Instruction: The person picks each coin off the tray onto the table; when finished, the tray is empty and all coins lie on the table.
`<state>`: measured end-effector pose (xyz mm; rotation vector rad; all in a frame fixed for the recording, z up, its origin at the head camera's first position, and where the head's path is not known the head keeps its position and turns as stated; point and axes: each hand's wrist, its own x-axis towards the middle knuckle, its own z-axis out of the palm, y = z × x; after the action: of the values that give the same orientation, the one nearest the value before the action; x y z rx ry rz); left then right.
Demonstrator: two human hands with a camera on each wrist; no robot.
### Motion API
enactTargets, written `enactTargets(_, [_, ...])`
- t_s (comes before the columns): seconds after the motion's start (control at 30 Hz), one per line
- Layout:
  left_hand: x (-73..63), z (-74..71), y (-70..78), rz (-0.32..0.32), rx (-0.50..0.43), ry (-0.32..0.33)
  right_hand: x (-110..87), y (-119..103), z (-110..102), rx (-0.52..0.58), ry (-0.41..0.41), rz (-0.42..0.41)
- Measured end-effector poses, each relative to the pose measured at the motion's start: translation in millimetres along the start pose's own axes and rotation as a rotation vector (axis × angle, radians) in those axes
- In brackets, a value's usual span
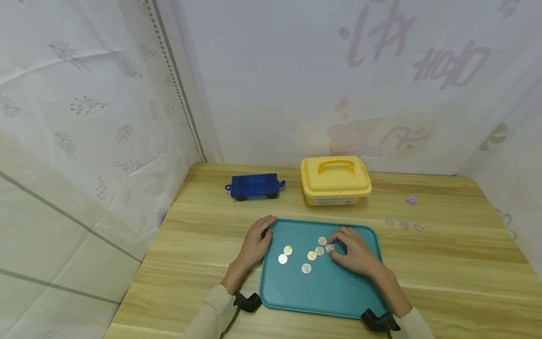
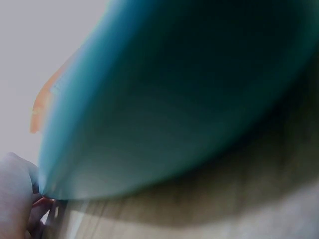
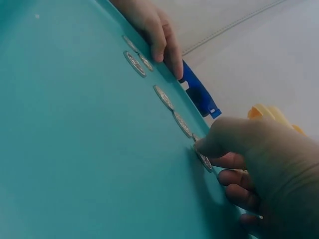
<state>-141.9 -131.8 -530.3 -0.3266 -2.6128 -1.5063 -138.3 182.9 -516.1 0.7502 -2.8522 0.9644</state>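
Observation:
My right hand (image 1: pixel 353 252) reaches over the teal tray (image 1: pixel 313 296), its thumb and forefinger pinching a silvery coin (image 3: pixel 204 160). That coin stays close over the tray's surface, at the right end of a loose line of coins (image 1: pixel 319 251). Further left on the tray lie two more coins, one with a patterned face (image 1: pixel 288 250) and one plain and bright (image 1: pixel 282 258). A separate coin (image 1: pixel 306 268) sits nearer the front. My left hand (image 1: pixel 255 242) grips the tray's far left corner, thumb at the rim and fingers along the outside.
Behind the tray stand a blue toy wagon (image 1: pixel 255 186) and a yellow lidded box (image 1: pixel 336 181) with a handle. Three coins (image 1: pixel 404 225) lie in a row on the wooden table (image 1: pixel 444 268) to the right, with a small purple block (image 1: pixel 411 200) behind them. Fabric-covered walls border the table.

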Motion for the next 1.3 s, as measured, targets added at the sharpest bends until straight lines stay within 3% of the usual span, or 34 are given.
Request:
enactTargets(0.43, [0.2,-1.3,-1.8,-0.002,-0.003,0.008,5.8,-4.3,-3.5,0.038,-0.059,0.03])
enactTargets(0.67, [0.3,-0.8,-2.0,0.002,0.002,0.006,6.7,-1.9,-1.3,0.082,-0.021,0.007])
enactTargets(1.3, [-0.7,0.8,0.8,0.017,-0.005,0.013,4.1,3.7,-4.4,-0.002,-0.01,0.012])
